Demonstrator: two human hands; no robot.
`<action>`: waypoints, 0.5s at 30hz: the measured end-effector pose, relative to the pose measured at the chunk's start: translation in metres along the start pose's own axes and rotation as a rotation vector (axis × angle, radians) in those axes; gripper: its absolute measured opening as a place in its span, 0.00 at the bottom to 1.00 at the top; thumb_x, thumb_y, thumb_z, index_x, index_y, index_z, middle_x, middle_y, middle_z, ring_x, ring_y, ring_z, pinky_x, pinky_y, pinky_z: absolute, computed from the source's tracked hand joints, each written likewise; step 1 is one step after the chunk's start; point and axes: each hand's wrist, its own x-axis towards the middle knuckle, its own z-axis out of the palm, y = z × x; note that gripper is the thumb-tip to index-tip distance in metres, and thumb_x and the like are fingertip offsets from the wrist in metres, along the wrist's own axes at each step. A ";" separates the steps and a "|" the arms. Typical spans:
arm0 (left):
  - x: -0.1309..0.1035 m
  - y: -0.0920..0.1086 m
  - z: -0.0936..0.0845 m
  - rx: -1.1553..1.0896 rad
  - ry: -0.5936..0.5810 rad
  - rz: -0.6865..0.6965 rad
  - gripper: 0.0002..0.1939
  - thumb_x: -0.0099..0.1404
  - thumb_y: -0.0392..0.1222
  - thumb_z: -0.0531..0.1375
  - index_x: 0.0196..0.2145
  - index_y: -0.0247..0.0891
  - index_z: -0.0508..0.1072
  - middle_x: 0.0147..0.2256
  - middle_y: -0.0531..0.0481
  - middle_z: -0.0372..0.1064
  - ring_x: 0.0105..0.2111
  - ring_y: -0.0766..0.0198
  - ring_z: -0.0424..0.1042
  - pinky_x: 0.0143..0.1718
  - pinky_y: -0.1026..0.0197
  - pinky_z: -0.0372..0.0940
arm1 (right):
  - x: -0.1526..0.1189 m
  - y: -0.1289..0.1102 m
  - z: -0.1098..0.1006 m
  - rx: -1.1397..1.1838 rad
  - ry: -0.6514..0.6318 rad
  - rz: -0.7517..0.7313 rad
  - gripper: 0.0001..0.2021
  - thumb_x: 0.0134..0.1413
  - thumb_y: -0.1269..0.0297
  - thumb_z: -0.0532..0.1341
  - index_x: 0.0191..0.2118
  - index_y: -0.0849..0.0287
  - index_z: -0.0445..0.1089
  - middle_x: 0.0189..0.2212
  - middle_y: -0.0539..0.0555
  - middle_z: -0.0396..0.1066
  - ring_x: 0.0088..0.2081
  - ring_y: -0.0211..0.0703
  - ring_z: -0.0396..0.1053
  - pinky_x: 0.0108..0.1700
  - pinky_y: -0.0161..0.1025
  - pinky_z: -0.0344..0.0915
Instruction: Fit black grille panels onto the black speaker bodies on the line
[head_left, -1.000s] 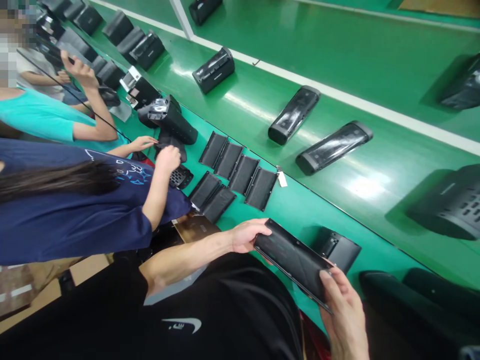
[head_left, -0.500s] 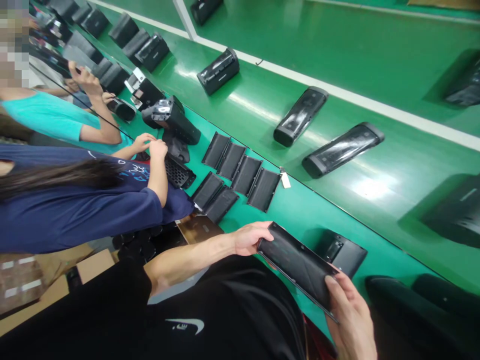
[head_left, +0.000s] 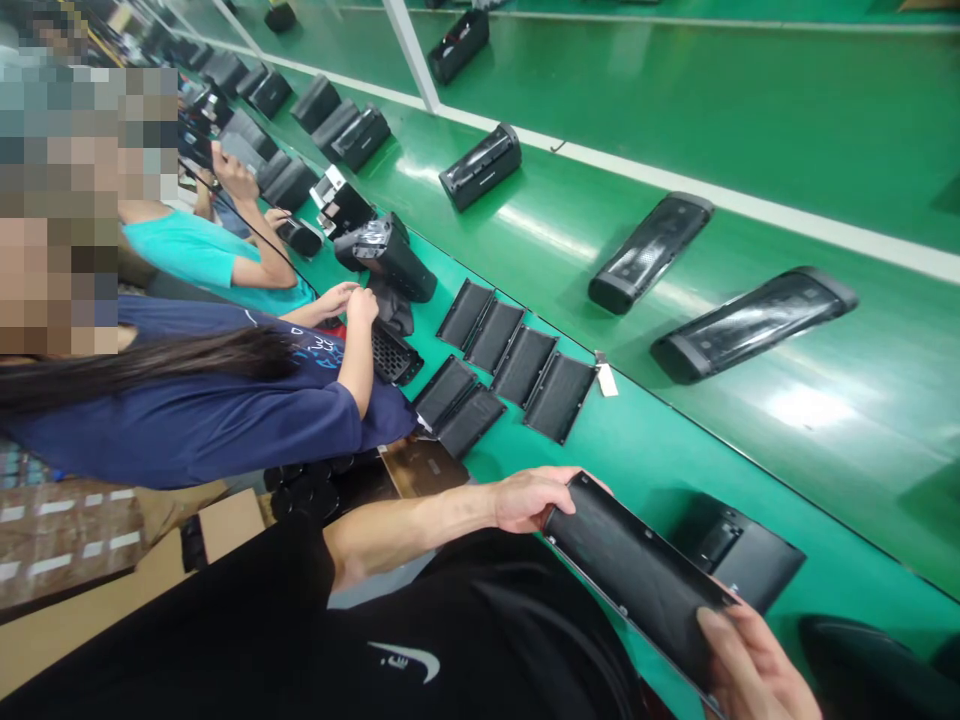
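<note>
A long black speaker panel [head_left: 637, 570] is held in front of my body, tilted, with small tabs along its edges. My left hand [head_left: 534, 498] is closed on its upper left end, thumb on top. At its lower right end my right hand [head_left: 757, 660] grips it, with the thumb across the surface and fingers around the edge. Just beyond the panel, a black box-shaped housing [head_left: 765, 560] stands on the green bench [head_left: 645, 440]. Several similar black panels [head_left: 559, 398] lie in two rows on the bench to the left.
Black speakers [head_left: 750, 325] lie spaced out on a green conveyor belt [head_left: 675, 130] past the bench edge. To the left, a co-worker in a dark blue shirt [head_left: 225, 420] works over a perforated black part [head_left: 397, 352]. Cardboard boxes [head_left: 232, 530] stand lower left. A dark rounded object [head_left: 862, 660] sits lower right.
The view has swung left, so most things appear farther right and slightly lower. Both hands keep hold of the speaker panel.
</note>
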 end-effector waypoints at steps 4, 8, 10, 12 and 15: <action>-0.002 0.000 0.001 0.039 -0.042 0.035 0.27 0.44 0.33 0.63 0.46 0.37 0.78 0.35 0.50 0.75 0.29 0.66 0.72 0.35 0.63 0.66 | -0.004 0.001 0.002 0.025 0.018 -0.065 0.34 0.29 0.46 0.80 0.46 0.53 0.74 0.30 0.50 0.72 0.25 0.41 0.65 0.23 0.35 0.60; -0.009 0.003 0.003 0.140 -0.103 0.106 0.33 0.46 0.34 0.67 0.53 0.39 0.75 0.40 0.48 0.75 0.36 0.62 0.74 0.38 0.63 0.67 | -0.014 -0.001 0.005 0.097 -0.003 -0.158 0.37 0.32 0.48 0.80 0.53 0.51 0.75 0.35 0.50 0.72 0.31 0.39 0.68 0.28 0.31 0.65; -0.013 0.007 0.004 0.221 -0.115 0.130 0.35 0.46 0.35 0.69 0.55 0.41 0.74 0.43 0.48 0.75 0.39 0.60 0.75 0.41 0.62 0.68 | -0.016 -0.001 0.005 0.125 -0.014 -0.198 0.38 0.34 0.50 0.80 0.55 0.50 0.74 0.37 0.50 0.73 0.34 0.40 0.70 0.29 0.30 0.66; -0.015 0.010 0.004 0.283 -0.128 0.150 0.37 0.47 0.36 0.70 0.57 0.41 0.73 0.47 0.46 0.75 0.43 0.57 0.75 0.45 0.60 0.68 | -0.013 0.002 0.003 0.155 -0.004 -0.216 0.37 0.32 0.52 0.81 0.53 0.51 0.74 0.37 0.50 0.72 0.36 0.41 0.71 0.31 0.30 0.68; -0.015 0.012 0.004 0.337 -0.172 0.216 0.37 0.49 0.38 0.71 0.58 0.41 0.72 0.53 0.44 0.73 0.51 0.53 0.73 0.53 0.55 0.67 | -0.006 0.007 0.001 0.177 0.011 -0.211 0.34 0.29 0.55 0.82 0.47 0.54 0.74 0.34 0.49 0.71 0.36 0.40 0.71 0.36 0.31 0.71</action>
